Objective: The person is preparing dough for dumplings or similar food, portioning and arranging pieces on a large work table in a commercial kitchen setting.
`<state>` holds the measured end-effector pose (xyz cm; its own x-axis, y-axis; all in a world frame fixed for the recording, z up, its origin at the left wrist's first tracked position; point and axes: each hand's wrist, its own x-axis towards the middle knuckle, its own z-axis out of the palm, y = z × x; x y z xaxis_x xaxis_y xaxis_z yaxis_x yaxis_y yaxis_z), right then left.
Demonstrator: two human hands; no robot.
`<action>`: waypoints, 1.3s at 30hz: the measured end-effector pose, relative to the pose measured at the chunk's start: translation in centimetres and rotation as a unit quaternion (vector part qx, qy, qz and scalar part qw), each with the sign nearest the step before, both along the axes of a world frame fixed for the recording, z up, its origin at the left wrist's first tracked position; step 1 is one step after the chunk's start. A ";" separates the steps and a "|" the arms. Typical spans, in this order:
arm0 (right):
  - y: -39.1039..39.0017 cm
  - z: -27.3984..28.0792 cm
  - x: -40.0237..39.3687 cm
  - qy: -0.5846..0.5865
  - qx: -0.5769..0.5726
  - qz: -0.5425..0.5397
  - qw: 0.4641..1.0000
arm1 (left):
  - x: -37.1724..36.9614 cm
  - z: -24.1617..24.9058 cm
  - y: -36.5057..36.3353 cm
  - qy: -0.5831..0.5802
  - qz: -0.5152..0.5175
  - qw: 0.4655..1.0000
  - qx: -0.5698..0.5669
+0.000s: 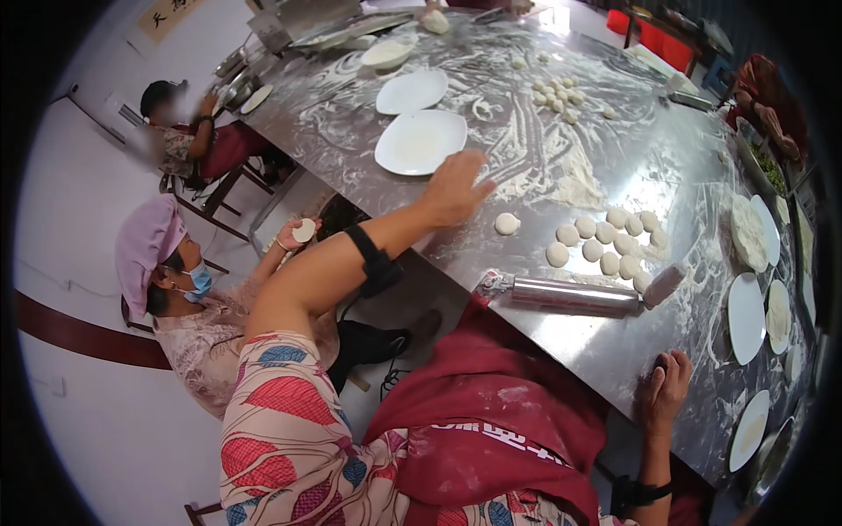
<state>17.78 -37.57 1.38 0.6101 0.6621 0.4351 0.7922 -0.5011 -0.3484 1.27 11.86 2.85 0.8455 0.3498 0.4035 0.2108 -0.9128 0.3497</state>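
My left hand (456, 188) reaches over the floured metal table beside a white plate (421, 142), its thumb apart from the fingers and nothing visible in it. Nearer me lies one round dough piece (507, 223). Several more flattened dough pieces (605, 232) are grouped to its right. A metal rolling pin (574, 296) with floury handles lies between them and the table's near edge. My right hand (669, 386) rests at that edge, fingers loosely bent, thumb apart, holding nothing visible.
A person (189, 294) in a pink cap and mask holds a dough round (303, 231) at the left. Another person (189, 131) sits farther back. Small dough lumps (559, 95) lie at the far side. Plates (746, 317) line the right, near a bowl of green filling (765, 162).
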 end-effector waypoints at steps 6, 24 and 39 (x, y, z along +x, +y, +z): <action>-0.6 -1.2 0.5 0.000 0.006 0.003 1.000 | 2.5 -1.8 0.0 0.200 -0.058 0.970 0.126; 0.3 0.5 -0.8 -0.001 0.037 0.040 0.999 | -2.7 4.0 -3.7 0.293 0.142 0.943 -0.074; 0.1 -0.6 0.0 -0.050 0.058 0.016 0.997 | 6.4 -0.8 -6.8 0.152 -0.044 0.982 -0.104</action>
<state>17.80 -37.42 0.79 0.5395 0.6224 0.5670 0.8406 -0.4365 -0.3207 7.65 5.03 2.04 0.9466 0.3179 0.0547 0.2579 -0.8476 0.4637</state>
